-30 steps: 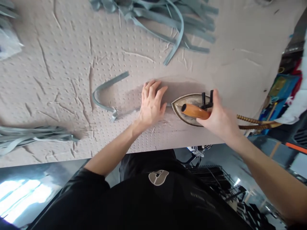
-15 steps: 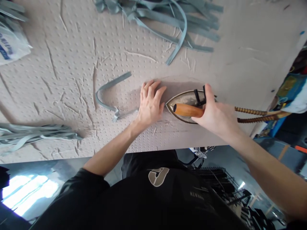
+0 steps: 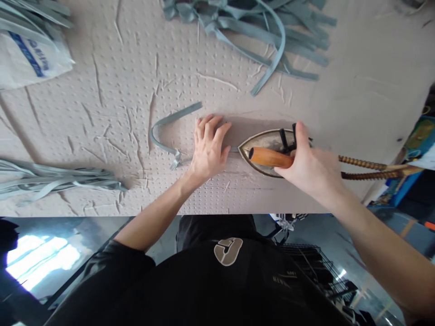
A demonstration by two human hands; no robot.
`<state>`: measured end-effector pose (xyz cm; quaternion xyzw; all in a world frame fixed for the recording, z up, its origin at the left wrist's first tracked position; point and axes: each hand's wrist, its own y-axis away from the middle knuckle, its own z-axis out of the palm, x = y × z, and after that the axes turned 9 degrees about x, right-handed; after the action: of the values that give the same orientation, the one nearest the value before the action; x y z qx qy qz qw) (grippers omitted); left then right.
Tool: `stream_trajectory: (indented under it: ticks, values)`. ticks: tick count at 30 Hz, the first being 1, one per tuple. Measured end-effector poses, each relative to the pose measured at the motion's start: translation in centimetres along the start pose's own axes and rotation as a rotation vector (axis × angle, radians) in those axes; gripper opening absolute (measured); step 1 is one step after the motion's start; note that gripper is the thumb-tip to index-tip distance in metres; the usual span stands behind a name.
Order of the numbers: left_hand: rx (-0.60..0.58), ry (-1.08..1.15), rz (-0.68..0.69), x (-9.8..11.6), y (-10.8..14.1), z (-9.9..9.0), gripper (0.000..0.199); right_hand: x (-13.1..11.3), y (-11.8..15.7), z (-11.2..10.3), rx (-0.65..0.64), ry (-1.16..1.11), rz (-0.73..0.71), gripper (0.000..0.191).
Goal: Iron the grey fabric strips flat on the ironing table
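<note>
My right hand (image 3: 312, 158) is closed round the orange-brown handle of an iron (image 3: 272, 156), which lies on the table with its pointed tip to the left. Under the tip runs a narrow grey-blue fabric strip (image 3: 234, 150). My left hand (image 3: 209, 147) rests over that strip, left of the iron, fingers apart and palm down; a short gap separates thumb and iron tip. Beyond the left wrist the strip passes a small shiny piece (image 3: 176, 160), too small to make out, then curls into a loose bend (image 3: 154, 131).
A pile of grey-blue strips (image 3: 272, 40) lies at the back. Another bundle (image 3: 61, 179) is at the front left, and a white printed bag (image 3: 37, 59) with more strips at the back left. Ribbed brown hoses (image 3: 367, 167) trail right from the iron. The pale table cover (image 3: 112, 90) is dimpled and wrinkled.
My left hand has moved left, away from the iron tip, uncovering a bit of strip between them. The iron has slid slightly left over the table. The camera view has shifted.
</note>
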<state>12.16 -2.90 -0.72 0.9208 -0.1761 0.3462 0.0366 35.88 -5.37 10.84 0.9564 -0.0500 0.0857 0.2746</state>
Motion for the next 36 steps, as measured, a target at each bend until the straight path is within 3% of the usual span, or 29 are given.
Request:
stream_trajectory:
  ticks: [5,14,25,36]
  values:
    - [0.019,-0.034,-0.020,-1.1,0.3,-0.8,0.058,-2.1,-0.5,-0.6,0.033,0.003,-0.064,0.115]
    - [0.074,-0.034,-0.053,-3.7,1.7,-2.6,0.058,-2.7,-0.8,-1.1,0.005,0.033,-0.058,0.117]
    - [0.058,-0.053,-0.045,-6.0,2.6,-4.9,0.058,-7.2,-1.1,-2.2,0.076,-0.038,-0.178,0.111]
    - [0.024,-0.189,-0.026,-5.5,3.8,-6.2,0.014,-7.6,-1.7,-2.9,0.027,0.095,-0.132,0.113]
